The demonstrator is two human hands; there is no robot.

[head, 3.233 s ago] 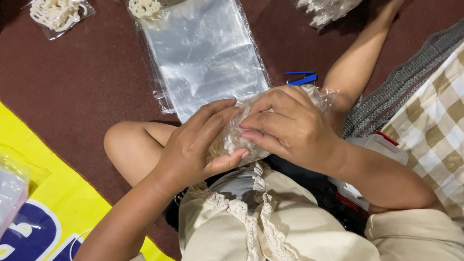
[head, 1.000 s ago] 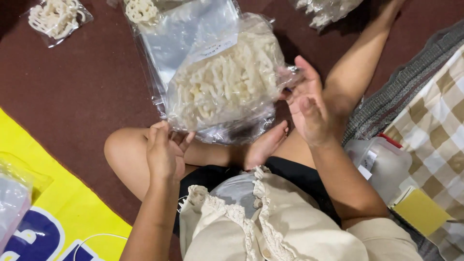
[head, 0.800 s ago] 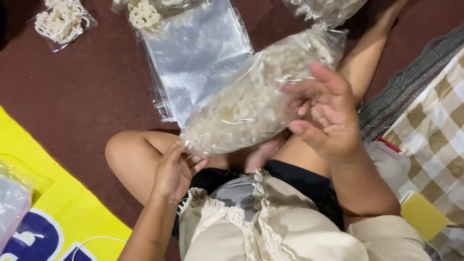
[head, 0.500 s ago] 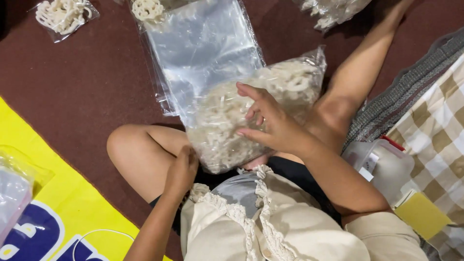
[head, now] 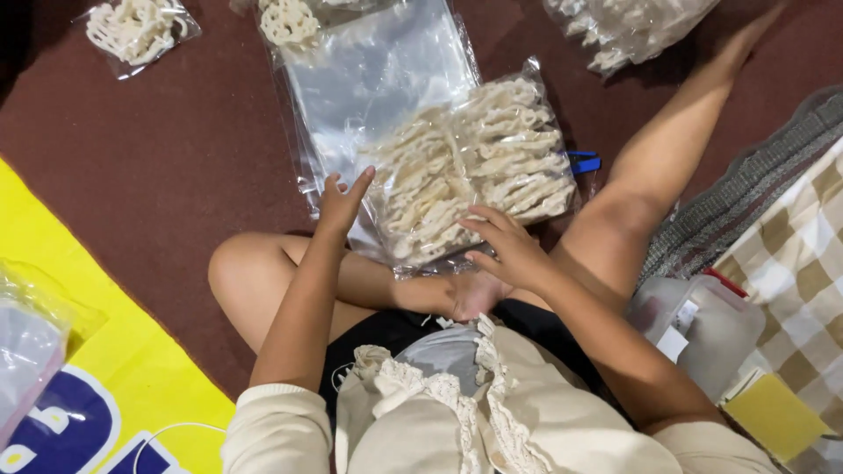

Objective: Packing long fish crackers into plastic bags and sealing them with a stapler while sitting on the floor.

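Note:
A clear plastic bag filled with pale, curly crackers point(head: 470, 167) lies flat on a stack of empty clear bags point(head: 378, 88) on the dark red floor in front of my crossed legs. My left hand point(head: 341, 204) hovers at the filled bag's left edge, fingers spread, fingertips near the plastic. At the bag's near edge my right hand point(head: 507, 248) rests with its fingers apart, touching or just above the plastic. Neither hand grips anything.
Other bags of the same crackers lie at the far left point(head: 136, 31), top middle point(head: 288, 19) and top right point(head: 628, 26). A blue clip point(head: 583, 162) pokes out beside the filled bag. A yellow and blue sheet point(head: 97, 386) lies left; a plastic container point(head: 702, 325) and checked cloth point(head: 790, 254) right.
The filled bag was lifted and turned in my right hand, then laid flat on the empty bags. My right hand has let go and both hands now sit at its edges.

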